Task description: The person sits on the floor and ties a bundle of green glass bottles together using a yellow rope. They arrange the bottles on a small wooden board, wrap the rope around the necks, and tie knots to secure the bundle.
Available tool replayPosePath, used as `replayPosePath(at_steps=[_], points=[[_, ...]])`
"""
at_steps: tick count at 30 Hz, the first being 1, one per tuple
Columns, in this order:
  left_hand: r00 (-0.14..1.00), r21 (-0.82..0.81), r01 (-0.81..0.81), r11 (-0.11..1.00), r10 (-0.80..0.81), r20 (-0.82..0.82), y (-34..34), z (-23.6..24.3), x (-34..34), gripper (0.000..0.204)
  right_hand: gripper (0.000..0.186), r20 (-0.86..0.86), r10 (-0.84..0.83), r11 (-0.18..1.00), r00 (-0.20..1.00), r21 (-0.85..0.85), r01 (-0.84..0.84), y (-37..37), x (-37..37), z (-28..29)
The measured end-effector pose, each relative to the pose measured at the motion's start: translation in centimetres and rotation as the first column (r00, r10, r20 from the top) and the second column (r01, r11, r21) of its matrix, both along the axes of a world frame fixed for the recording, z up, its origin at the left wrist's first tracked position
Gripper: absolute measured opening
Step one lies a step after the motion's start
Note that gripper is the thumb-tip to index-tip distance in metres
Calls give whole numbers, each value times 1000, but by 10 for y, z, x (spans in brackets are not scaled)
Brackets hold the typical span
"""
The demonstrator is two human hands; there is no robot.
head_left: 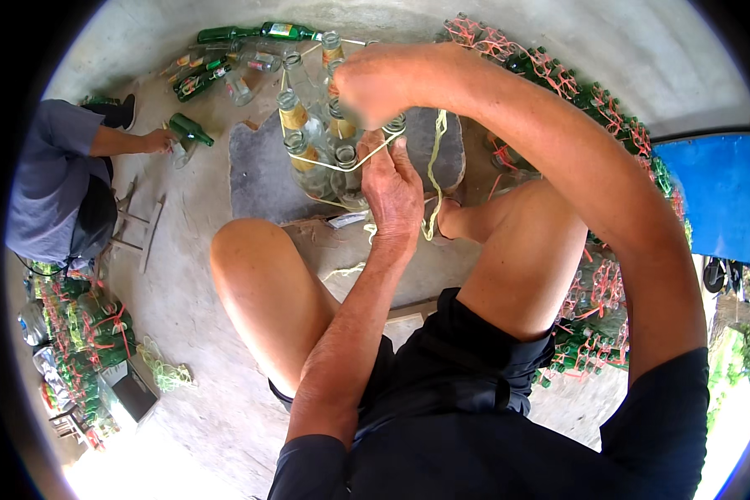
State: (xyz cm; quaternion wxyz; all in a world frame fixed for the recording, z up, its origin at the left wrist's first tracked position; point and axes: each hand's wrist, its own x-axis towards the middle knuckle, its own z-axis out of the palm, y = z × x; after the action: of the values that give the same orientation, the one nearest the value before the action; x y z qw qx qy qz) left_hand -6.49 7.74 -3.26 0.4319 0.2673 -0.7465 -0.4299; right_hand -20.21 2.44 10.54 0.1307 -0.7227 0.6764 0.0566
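In front of me, clear bottles [300,167], some with yellowish neck labels, stand bunched on a dark grey slab [258,183], with pale yellow twine [435,192] looped around them and trailing down at the right. My left hand [387,183] grips a bottle at the bundle's front right, by its neck and the twine. My right hand [362,87] reaches over the top of the bundle from the right, fingers curled at the rear necks; it is partly blurred and what it holds is unclear.
A co-worker [54,183] at left holds a bottle beside a small stool [142,229]. Loose green bottles [217,33] lie along the back wall. Stacked bundles tied with red string [592,108] line the right and lower left [92,325]. A blue panel [717,196] stands far right.
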Motion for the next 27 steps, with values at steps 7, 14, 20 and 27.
replayPosePath(at_steps=[7,14,20,27], points=[[1000,-20,11,1000,-11,-10,-1,-3,-1,41,34,76,-157,981,985,-100,164,10,-11,-9],[1000,14,16,1000,-15,-9,0,-1,0,40,37,123,-157,934,980,-304,188,29,-24,-27],[1000,-87,14,996,-15,-12,-5,-6,0,41,33,159,-371,861,915,-309,403,54,-14,-26],[1000,131,28,991,-27,-6,-6,-30,-3,40,32,400,-415,733,817,-385,561,88,-6,-50]])
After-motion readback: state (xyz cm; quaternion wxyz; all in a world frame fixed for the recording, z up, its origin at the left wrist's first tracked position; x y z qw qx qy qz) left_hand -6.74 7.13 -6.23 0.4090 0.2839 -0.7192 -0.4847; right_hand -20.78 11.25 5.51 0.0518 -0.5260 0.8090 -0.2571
